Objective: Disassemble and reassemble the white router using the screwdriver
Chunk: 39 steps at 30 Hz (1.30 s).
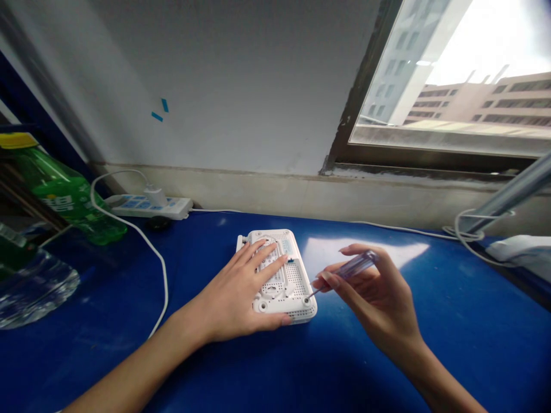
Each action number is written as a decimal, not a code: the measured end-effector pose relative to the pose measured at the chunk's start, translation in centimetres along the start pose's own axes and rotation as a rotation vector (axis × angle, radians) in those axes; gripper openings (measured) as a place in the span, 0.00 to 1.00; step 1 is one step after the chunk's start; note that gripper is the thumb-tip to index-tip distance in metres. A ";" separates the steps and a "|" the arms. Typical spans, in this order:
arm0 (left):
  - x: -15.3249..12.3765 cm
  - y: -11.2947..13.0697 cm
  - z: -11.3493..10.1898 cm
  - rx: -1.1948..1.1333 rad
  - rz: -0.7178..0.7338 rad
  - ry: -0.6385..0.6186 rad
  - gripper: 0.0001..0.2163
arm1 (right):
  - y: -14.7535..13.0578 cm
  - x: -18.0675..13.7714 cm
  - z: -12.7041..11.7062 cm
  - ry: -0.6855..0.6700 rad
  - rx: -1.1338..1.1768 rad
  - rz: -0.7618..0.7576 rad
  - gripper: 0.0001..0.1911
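Note:
A white plastic box with vent holes, possibly a router (pixel 297 285), lies on the blue table with its screw-holed side up. Across its left part my left hand (pixel 241 287) rests flat, fingers spread, thumb along the near edge. In my right hand (pixel 383 304) is a small screwdriver (pixel 350 268) with a clear purplish handle, pinched between thumb and fingers. It tilts down to the left, and its tip is at the round corner hole nearest me on the right. Whether a screw sits in that hole I cannot tell. My left hand hides part of the box.
On the left stand a green bottle (pixel 71 192) with a yellow cap and a clear bottle (pixel 37 287). Behind them lies a white power strip (pixel 174 207) with a plugged-in charger and white cable (pixel 161 258). A metal pole (pixel 508 192) wrapped in cable rises at right.

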<state>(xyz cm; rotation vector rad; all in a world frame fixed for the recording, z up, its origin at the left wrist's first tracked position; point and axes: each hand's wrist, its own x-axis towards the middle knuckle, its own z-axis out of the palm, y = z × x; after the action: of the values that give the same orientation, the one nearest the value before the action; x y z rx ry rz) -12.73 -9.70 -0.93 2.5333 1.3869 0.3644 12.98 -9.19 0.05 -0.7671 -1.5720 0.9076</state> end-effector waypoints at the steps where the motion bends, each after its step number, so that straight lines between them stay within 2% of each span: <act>1: 0.0 0.0 0.0 -0.005 0.002 0.003 0.46 | 0.1 0.0 -0.1 -0.017 -0.013 0.004 0.17; 3: 0.0 0.0 0.0 -0.016 0.004 0.006 0.46 | 0.4 0.0 -0.2 -0.064 -0.051 -0.009 0.18; 7: 0.0 -0.1 0.1 -0.015 0.007 0.009 0.45 | 0.7 -0.5 -0.4 -0.101 -0.164 -0.117 0.30; 9: -0.1 -0.1 0.1 -0.010 0.011 0.012 0.45 | 0.8 -0.8 -0.4 -0.109 -0.222 -0.165 0.33; 13: 0.0 0.0 0.1 -0.001 0.007 0.004 0.45 | 0.8 -1.1 -0.3 -0.149 -0.258 -0.181 0.34; 22: -0.1 0.0 -0.1 0.004 -0.003 -0.011 0.46 | 0.2 -0.6 -0.3 -0.075 -0.218 -0.204 0.34; 28: 0.0 0.1 -0.2 0.009 -0.010 -0.027 0.47 | 0.8 -0.8 -0.2 -0.137 -0.230 -0.174 0.34; 33: 0.0 0.0 -0.1 0.001 0.001 -0.010 0.46 | 1.0 -0.9 -0.1 -0.111 -0.176 -0.184 0.32; 36: 0.0 0.0 -0.1 -0.005 0.006 -0.008 0.46 | 0.8 -0.8 0.0 -0.085 -0.151 -0.157 0.31; 39: 0.1 0.2 -0.2 -0.008 0.007 -0.012 0.46 | 0.5 -0.4 0.3 -0.068 -0.071 -0.067 0.30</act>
<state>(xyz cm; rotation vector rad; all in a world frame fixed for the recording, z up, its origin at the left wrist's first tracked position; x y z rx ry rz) -12.60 -9.72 -0.65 2.5298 1.3699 0.3546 12.77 -9.35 -0.66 -0.7358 -1.6874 0.8396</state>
